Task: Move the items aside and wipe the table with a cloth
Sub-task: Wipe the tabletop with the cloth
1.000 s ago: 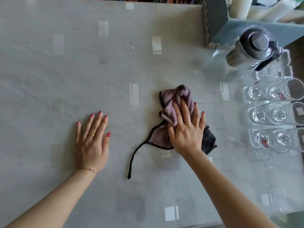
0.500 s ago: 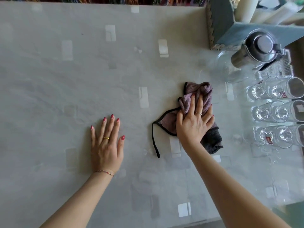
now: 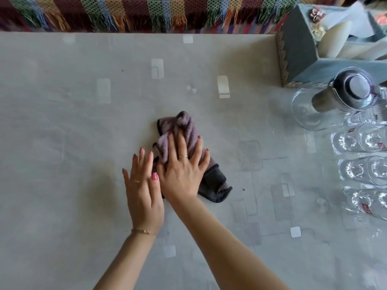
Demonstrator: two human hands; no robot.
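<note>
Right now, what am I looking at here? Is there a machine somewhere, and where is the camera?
No machine: these are a person's two bare hands, filmed by a camera worn on the head, looking down. The right hand presses flat on a mauve and grey cloth, wiping the grey table. The left hand lies flat on the table beside it, holding nothing. Set aside at the right edge are a glass jug with a metal lid, rows of drinking glasses and a blue-grey box.
</note>
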